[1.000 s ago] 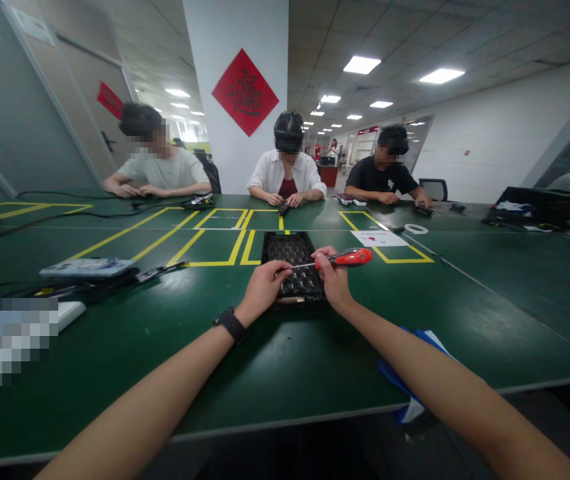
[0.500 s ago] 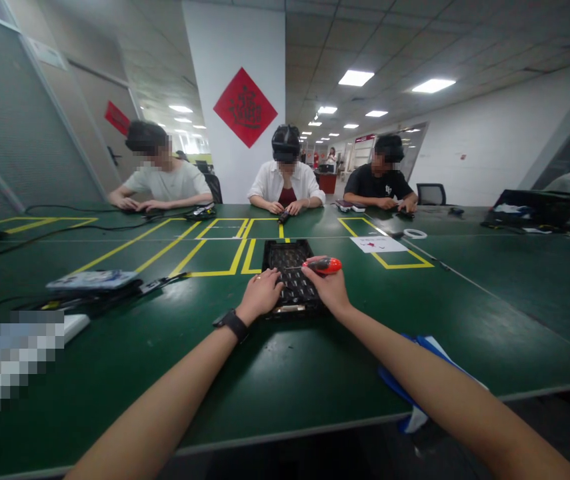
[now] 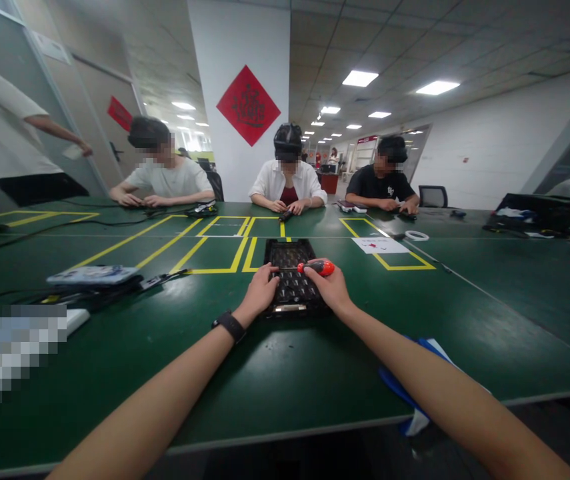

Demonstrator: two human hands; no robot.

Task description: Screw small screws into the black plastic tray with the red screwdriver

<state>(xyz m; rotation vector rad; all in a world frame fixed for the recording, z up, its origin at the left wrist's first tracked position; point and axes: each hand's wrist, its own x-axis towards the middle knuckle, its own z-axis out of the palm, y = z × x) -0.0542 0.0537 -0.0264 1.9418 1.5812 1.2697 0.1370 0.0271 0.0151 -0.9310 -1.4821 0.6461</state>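
Observation:
A screwdriver (image 3: 319, 268) with a red and dark handle lies sideways in my right hand (image 3: 332, 287), its thin shaft pointing left. Beneath it is a black tool case (image 3: 297, 257) on the green table, with rows of small pieces in its dark tray. My left hand (image 3: 261, 292), with a dark band at the wrist, is at the case's left rim. Its thumb and fingers are bent near the tip of the shaft. Whatever they pinch is too small to make out.
Yellow tape outlines (image 3: 215, 253) mark the green table (image 3: 275, 373). A printed paper (image 3: 381, 245) and a white ring (image 3: 417, 235) lie to the right. Cables and a flat device (image 3: 93, 275) are on the left. Blue-and-white cloth (image 3: 415, 387) hangs near the front edge. Several people sit opposite.
My left hand has shifted slightly left, showing more of the screwdriver's shaft. The screwdriver's handle has moved a little left. A standing person has come into view at the far left.

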